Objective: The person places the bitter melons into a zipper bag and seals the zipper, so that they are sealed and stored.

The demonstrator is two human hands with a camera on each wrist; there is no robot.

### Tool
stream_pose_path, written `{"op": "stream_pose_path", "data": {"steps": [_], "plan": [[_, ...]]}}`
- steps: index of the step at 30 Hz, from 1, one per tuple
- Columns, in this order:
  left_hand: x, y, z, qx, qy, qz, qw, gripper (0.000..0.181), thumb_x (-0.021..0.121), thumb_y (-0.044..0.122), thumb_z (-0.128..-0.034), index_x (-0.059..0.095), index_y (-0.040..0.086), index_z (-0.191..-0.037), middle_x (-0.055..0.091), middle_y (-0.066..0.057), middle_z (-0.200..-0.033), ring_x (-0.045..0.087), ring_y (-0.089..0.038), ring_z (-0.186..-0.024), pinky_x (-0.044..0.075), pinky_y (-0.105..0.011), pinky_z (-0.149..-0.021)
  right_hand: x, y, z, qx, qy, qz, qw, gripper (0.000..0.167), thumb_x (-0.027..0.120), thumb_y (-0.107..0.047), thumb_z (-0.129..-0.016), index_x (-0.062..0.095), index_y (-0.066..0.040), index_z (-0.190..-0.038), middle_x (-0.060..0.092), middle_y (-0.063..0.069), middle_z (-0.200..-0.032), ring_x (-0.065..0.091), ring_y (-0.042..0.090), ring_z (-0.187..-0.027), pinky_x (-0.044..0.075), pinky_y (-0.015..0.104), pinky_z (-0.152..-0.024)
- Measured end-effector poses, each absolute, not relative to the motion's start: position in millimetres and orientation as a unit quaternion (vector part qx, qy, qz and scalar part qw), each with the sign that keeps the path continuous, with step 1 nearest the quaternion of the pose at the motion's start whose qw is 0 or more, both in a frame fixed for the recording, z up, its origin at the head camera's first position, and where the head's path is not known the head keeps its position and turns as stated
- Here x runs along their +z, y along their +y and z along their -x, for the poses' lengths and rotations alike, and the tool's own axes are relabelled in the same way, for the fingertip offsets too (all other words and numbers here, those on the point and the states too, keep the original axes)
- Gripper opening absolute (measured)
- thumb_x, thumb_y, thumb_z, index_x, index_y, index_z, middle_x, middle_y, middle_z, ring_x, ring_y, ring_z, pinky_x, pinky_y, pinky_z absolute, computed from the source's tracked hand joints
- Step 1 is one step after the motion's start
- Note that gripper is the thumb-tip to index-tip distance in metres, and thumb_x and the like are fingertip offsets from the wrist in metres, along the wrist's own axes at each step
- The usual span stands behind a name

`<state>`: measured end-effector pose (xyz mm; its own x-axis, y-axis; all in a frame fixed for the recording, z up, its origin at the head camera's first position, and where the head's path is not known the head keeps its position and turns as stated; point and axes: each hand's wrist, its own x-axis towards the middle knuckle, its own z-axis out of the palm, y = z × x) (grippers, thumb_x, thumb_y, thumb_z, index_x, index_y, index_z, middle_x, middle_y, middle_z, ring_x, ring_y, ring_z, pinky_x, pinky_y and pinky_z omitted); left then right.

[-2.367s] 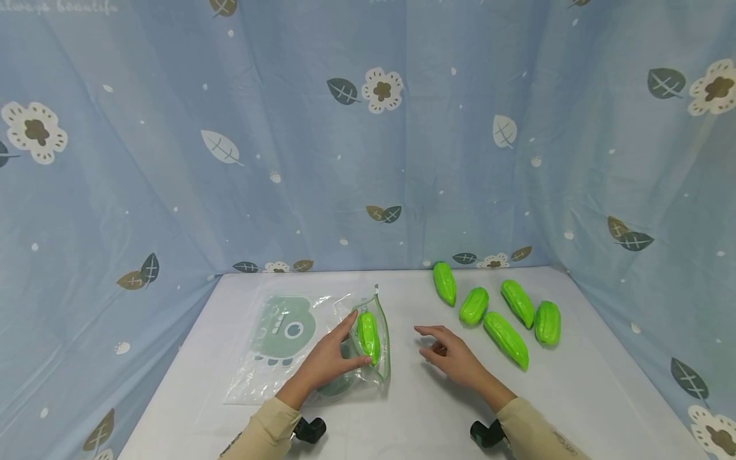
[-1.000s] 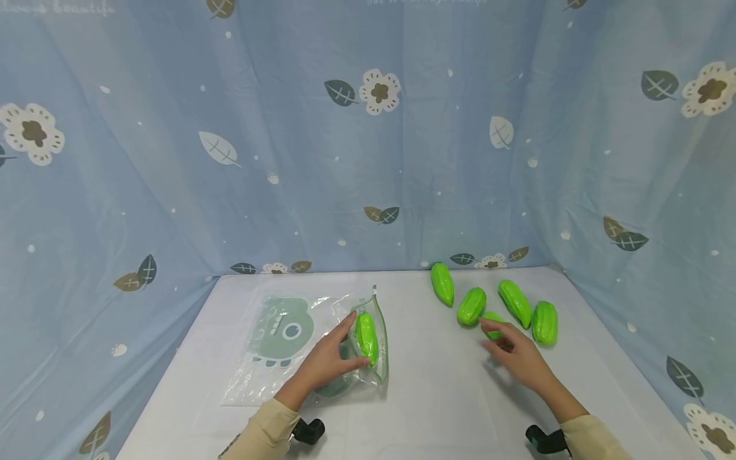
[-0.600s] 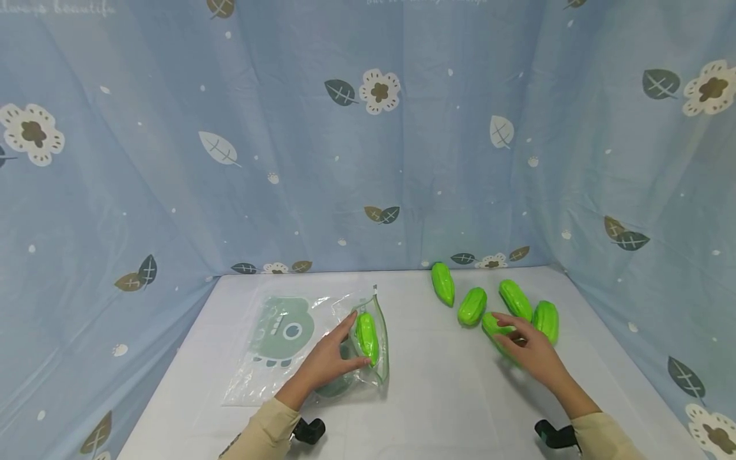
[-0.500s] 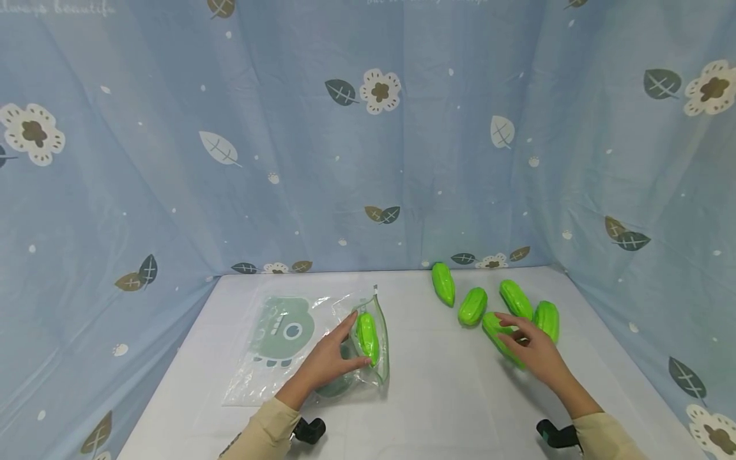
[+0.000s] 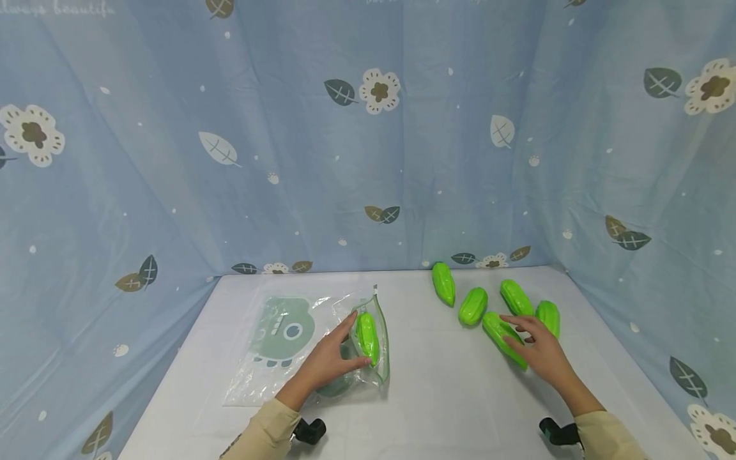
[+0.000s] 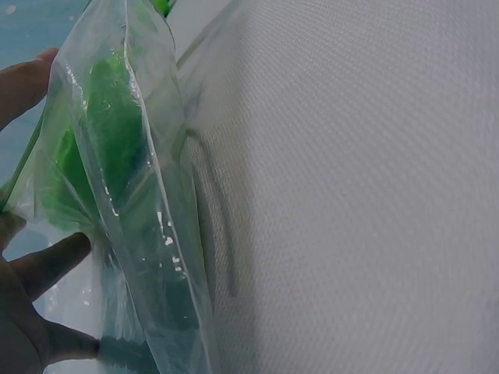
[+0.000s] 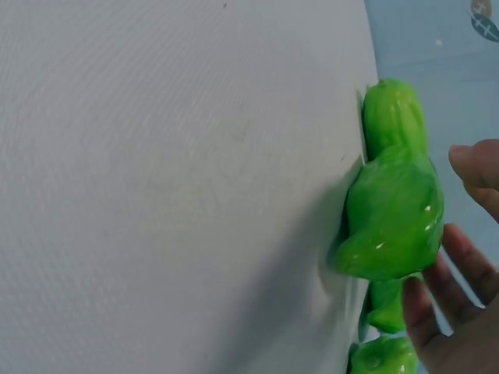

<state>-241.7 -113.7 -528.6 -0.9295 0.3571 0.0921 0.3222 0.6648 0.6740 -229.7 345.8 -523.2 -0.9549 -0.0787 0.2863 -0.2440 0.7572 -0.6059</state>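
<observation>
My left hand [image 5: 330, 361] grips a clear plastic zip bag [image 5: 284, 377] printed with a green dinosaur, its thumb and index finger spread across the mouth. A bright green, ridged, gourd-like vegetable [image 5: 367, 338] lies within the bag's mouth; the left wrist view shows this vegetable [image 6: 113, 125] behind the film. At the right, my right hand [image 5: 543, 354] hovers around a longer green vegetable [image 5: 501, 337], fingers loosely bent, thumb apart from them. In the right wrist view that vegetable [image 7: 394, 214] stands close to the fingers [image 7: 425, 312]; whether they touch it is unclear.
Several more green vegetables [image 5: 473, 306] lie on the white table [image 5: 431, 409] behind and beside the right hand. A blue leaf-patterned curtain [image 5: 368, 160] hangs along the table's back and sides. Black wrist devices [image 5: 558, 433] sit under both wrists.
My right hand has travelled from the table's middle rightward to the long vegetable, then shifted slightly right beside it. The left hand and bag stay in place.
</observation>
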Motion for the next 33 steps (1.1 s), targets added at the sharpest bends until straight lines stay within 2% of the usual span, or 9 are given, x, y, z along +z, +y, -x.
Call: {"op": "stream_pose_path", "data": {"steps": [4,11,19,25,33], "plan": [[-528,-114,241,0.364,0.913,-0.184,0.026,0.108,0.079,0.061,-0.0802,0.024,0.021,-0.164,0.03,-0.006,-0.166,0.05,-0.034,-0.138,0.041,-0.055,-0.112,-528,349,229,0.351,-0.927,-0.081,0.099,0.045,0.074,-0.019,-0.095,0.063,-0.007,-0.137,0.053,0.024,-0.137,0.057,0.044,-0.115,0.054,0.057,-0.085],[-528,-113,241,0.364,0.913,-0.184,0.027,0.108,0.08,0.06,-0.0803,0.023,0.021,-0.164,0.029,-0.006,-0.166,0.05,-0.034,-0.138,0.041,-0.055,-0.112,-534,353,230,0.365,-0.923,-0.087,0.081,0.045,0.074,-0.018,-0.095,0.062,-0.004,-0.136,0.056,0.026,-0.139,0.057,0.051,-0.119,0.051,0.062,-0.093],[-529,-113,241,0.36,0.914,-0.183,0.027,0.108,0.079,0.061,-0.0801,0.023,0.022,-0.164,0.029,-0.005,-0.166,0.05,-0.033,-0.138,0.041,-0.056,-0.112,-532,349,227,0.373,-0.927,-0.032,0.021,0.056,0.073,-0.038,-0.095,0.06,-0.009,-0.142,0.054,0.028,-0.143,0.057,0.053,-0.118,0.057,0.057,-0.083],[-529,-114,242,0.36,0.914,-0.186,0.024,0.109,0.078,0.063,-0.08,0.022,0.023,-0.164,0.028,-0.004,-0.166,0.05,-0.033,-0.138,0.04,-0.056,-0.112,-531,346,226,0.393,-0.919,-0.027,-0.007,0.06,0.072,-0.04,-0.095,0.056,-0.011,-0.145,0.052,0.023,-0.147,0.057,0.05,-0.12,0.056,0.056,-0.087],[-529,-114,242,0.357,0.915,-0.188,0.023,0.109,0.077,0.064,-0.08,0.022,0.022,-0.164,0.028,-0.004,-0.166,0.048,-0.033,-0.139,0.04,-0.055,-0.113,-531,340,224,0.4,-0.916,-0.025,-0.02,0.061,0.074,-0.039,-0.094,0.056,-0.011,-0.145,0.052,0.022,-0.147,0.058,0.048,-0.12,0.057,0.053,-0.085]]}}
